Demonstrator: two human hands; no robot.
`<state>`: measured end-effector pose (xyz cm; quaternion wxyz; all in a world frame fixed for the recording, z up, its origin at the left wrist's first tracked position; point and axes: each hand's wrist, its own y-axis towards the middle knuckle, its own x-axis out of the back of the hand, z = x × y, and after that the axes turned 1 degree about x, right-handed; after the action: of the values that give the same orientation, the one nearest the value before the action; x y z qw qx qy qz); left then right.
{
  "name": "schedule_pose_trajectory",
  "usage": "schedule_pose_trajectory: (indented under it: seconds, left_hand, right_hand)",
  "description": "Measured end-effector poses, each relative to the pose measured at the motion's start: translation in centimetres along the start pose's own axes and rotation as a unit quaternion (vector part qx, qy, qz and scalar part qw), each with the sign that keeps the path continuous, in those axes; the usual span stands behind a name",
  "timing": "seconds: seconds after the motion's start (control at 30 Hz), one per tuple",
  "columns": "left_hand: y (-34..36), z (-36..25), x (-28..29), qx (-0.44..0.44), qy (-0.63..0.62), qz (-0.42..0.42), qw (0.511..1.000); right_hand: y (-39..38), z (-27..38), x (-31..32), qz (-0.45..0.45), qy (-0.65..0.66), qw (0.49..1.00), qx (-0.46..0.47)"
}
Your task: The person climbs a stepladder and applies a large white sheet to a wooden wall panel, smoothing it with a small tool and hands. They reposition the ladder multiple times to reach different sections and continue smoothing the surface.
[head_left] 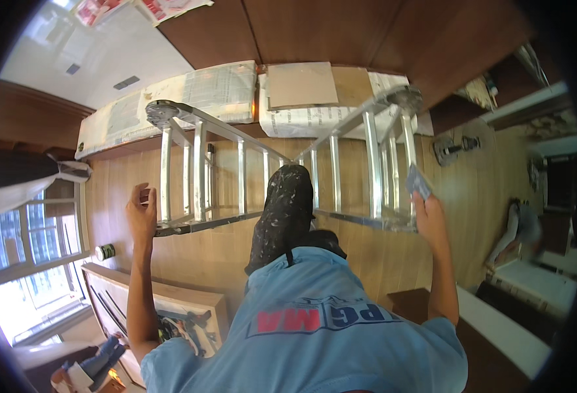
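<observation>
My right hand (430,215) is closed round a putty knife (418,181) with a grey blade. The blade points up beside the right part of a silver folding ladder (372,164). My left hand (143,208) is at the ladder's left end, fingers loosely curled and apart, with nothing visible in it. Whether it touches the ladder I cannot tell. Two round hinges sit at the ladder's corners, and its rungs run toward the middle. My leg in dark, paint-spotted trousers (288,203) is between the two ladder parts.
Behind the ladder stand covered long boxes (229,88), with a flat brown board (301,84) on top. A small can (105,251) is on the wooden floor (197,259) at left. Tools lie in a wooden-edged tray (210,304) at lower left. A dark device (455,149) stands at right.
</observation>
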<state>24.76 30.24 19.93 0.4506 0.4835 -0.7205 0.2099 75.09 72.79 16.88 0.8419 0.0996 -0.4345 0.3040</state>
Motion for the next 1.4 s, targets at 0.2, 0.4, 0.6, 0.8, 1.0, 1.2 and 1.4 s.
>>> schedule_pose_trajectory:
  seconds: [0.2,0.4,0.6,0.8,1.0,1.2,1.4]
  left_hand:
    - [0.4,-0.5,0.1,0.046,-0.020,0.031,0.998]
    - [0.8,-1.4,0.2,0.055,0.019,0.051,0.997]
    - [0.2,0.0,0.1,0.151,-0.062,0.102,0.981]
    - [-0.6,1.8,0.3,0.167,-0.077,0.182,0.966]
    - [0.1,3.3,-1.1,0.175,0.174,0.385,0.889]
    - [8.1,3.0,-3.1,0.136,0.093,0.500,0.850]
    - [26.3,-4.5,2.1,0.262,-0.042,0.462,0.846]
  right_hand:
    - [0.8,1.8,0.8,0.099,-0.020,0.992,-0.074]
    - [0.8,2.0,0.7,0.104,0.058,0.987,-0.106]
    - [0.7,3.0,0.2,0.018,-0.001,0.990,-0.142]
    - [1.1,4.9,-0.1,0.033,-0.193,0.956,-0.219]
    - [1.4,6.5,0.3,0.028,-0.196,0.950,-0.241]
    - [0.5,5.1,-0.6,0.005,-0.132,0.950,-0.283]
    - [-0.2,2.3,-3.6,-0.028,-0.132,0.943,-0.305]
